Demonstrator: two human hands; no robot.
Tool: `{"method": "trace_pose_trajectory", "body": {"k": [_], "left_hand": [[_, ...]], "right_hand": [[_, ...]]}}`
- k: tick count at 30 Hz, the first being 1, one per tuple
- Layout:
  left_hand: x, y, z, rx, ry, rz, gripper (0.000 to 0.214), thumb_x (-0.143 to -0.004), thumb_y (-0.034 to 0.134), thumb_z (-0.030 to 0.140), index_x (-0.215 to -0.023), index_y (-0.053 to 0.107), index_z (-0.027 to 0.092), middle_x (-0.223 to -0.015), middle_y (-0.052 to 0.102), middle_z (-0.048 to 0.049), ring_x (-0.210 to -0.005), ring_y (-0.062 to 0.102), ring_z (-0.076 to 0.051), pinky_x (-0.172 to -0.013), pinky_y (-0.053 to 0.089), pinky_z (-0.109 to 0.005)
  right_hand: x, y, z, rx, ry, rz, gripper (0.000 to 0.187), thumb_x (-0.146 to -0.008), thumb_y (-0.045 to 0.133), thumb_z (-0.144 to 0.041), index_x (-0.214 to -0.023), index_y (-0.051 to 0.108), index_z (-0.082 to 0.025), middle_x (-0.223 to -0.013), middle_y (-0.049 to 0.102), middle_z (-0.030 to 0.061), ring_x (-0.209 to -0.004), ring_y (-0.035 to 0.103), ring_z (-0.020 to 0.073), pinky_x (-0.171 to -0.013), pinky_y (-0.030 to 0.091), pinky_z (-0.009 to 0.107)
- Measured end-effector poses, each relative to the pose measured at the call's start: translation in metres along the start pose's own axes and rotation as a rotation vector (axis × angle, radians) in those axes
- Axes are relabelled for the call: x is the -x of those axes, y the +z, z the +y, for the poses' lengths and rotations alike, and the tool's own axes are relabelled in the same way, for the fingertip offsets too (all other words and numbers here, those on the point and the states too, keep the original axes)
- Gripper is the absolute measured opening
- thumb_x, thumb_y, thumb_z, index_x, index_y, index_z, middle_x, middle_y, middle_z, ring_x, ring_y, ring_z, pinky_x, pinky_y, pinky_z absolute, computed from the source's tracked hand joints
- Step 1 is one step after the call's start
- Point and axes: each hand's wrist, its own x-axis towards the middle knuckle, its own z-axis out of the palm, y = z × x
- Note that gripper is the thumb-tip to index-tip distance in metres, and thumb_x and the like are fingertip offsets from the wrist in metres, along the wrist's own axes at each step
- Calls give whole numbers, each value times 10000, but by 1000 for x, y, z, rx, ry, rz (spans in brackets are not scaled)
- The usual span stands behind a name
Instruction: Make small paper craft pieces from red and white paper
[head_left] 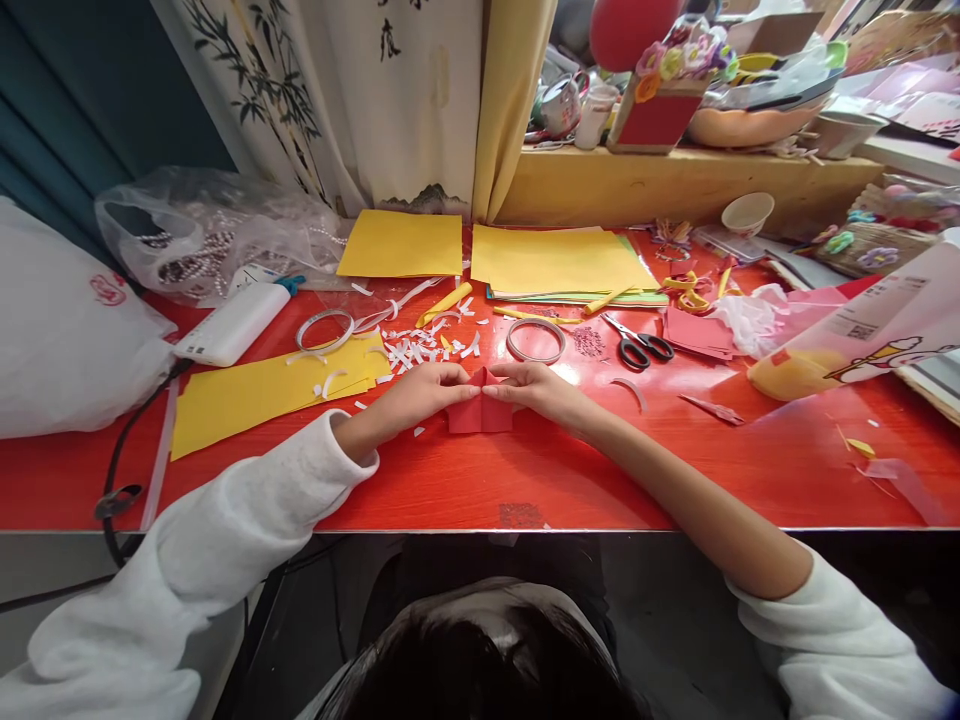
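A small piece of folded red paper (pixel 481 415) is held between my hands, close to the middle of the red table. My left hand (pixel 427 392) pinches its left side, with thumb and fingers closed on it. On the other side, my right hand (pixel 534 390) grips the paper the same way. The paper's upper corners rise to a point between my fingertips, and a crease runs down its middle. White paper scraps (pixel 412 350) lie just beyond my left hand. Behind my right hand rests a roll of tape (pixel 535 341).
Black-handled scissors (pixel 637 345) lie right of the tape, near red paper squares (pixel 699 333). Yellow sheets (pixel 555 260) are stacked at the back, and yellow strips (pixel 255 395) lie left. A white power strip (pixel 232 322) and plastic bags (pixel 67 320) fill the left side.
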Motion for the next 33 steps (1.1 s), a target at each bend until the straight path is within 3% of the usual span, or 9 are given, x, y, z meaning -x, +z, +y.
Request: {"method": "trace_pose_trajectory", "body": {"k": [6,12,20,26,33], "left_hand": [[-1,2,-3,32,1,32,346,-763,593,493,-684,540,160,-662,481,22,-601,413,-89,-551,316,-224],[0,2,-5,17,21,28,346,-775,576,492,-710,550,153,-633,455,26,-558,375,-73,-491,278,-202],[2,1,1,-21,4,-13,380,-763,603,487,-642,473,152,-587,401,40,-505,341,-49,-442,259,-186],[1,1,-2,-16,-9,-24,359,-762,605,487,-668,493,159,-582,430,39,-476,367,-51,-435,269,-196],[-1,-4,0,-29,-2,-44,366,-770,580,498,-746,628,135,-719,556,-4,-653,470,-93,-589,361,-211]], "right_hand": [[5,-1,-8,-20,-18,-88,346,-830,577,-469,-931,669,-152,-863,660,40,-826,606,153,-762,477,270],[5,1,-13,20,17,-39,351,-763,643,-483,-730,605,-136,-713,573,3,-684,528,108,-668,434,237],[-2,-3,2,71,-56,-53,352,-751,646,-498,-753,593,-150,-726,561,-3,-686,514,114,-684,412,258],[-2,-1,-3,32,-33,-53,350,-700,698,-474,-693,559,-153,-659,528,-24,-626,485,97,-628,399,246],[0,0,-6,36,-28,-46,318,-702,704,-426,-752,594,-132,-675,561,-23,-620,487,89,-610,375,238]]}}
